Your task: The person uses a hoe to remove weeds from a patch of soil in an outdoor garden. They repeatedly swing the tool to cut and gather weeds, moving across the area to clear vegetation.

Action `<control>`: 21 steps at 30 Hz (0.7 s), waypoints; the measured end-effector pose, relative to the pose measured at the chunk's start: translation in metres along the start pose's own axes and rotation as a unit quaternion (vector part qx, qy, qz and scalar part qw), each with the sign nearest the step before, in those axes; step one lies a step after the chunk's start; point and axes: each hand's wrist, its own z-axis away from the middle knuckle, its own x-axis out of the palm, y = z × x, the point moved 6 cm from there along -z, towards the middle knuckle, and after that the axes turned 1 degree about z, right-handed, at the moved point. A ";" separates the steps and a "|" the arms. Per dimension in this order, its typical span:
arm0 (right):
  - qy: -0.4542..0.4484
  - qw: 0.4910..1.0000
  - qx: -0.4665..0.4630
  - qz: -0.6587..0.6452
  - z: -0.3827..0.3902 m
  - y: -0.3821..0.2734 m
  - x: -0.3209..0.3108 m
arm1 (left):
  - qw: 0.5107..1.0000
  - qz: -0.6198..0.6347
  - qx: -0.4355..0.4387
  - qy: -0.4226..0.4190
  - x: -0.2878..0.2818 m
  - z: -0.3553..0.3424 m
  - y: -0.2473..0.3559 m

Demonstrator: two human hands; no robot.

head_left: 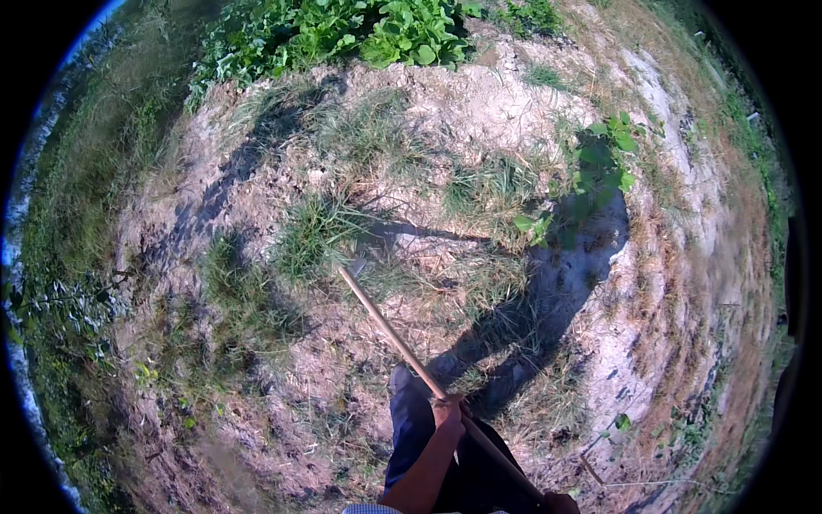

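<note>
A long-handled hoe (392, 333) slants from the lower right up to the ground at the middle. Its pale metal blade (358, 266) sits at the edge of a green grass clump (318, 233), partly lost among the blades. My left hand (447, 412) is wrapped round the wooden handle in front of my legs. Farther back, near the lower edge, my right hand (560, 503) is closed on the rear part of the handle; the picture's edge cuts part of it off.
Broad-leaved green plants (415, 32) grow at the far side. To the right stands a small leafy plant (615, 135), with my shadow (561, 295) across the soil beside it. Tall grass (94, 163) lines the left. A thin stick (591, 469) lies at the lower right.
</note>
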 end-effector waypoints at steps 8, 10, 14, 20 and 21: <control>0.019 0.988 -0.148 -0.038 -0.066 -0.111 -0.047 | 0.981 -0.042 0.179 0.056 -0.022 -0.016 0.170; 0.011 0.991 -0.127 -0.046 -0.067 -0.136 -0.060 | 0.981 -0.070 0.164 0.072 -0.024 -0.036 0.171; -0.030 0.998 -0.060 0.011 -0.040 -0.089 -0.027 | 0.990 -0.061 0.102 0.072 -0.038 -0.039 0.066; 0.025 0.999 -0.033 0.009 0.009 -0.123 -0.086 | 0.998 -0.019 -0.010 0.055 -0.031 -0.049 0.067; 0.018 0.999 -0.021 0.017 0.005 -0.116 -0.079 | 0.998 -0.017 -0.018 0.053 -0.031 -0.050 0.064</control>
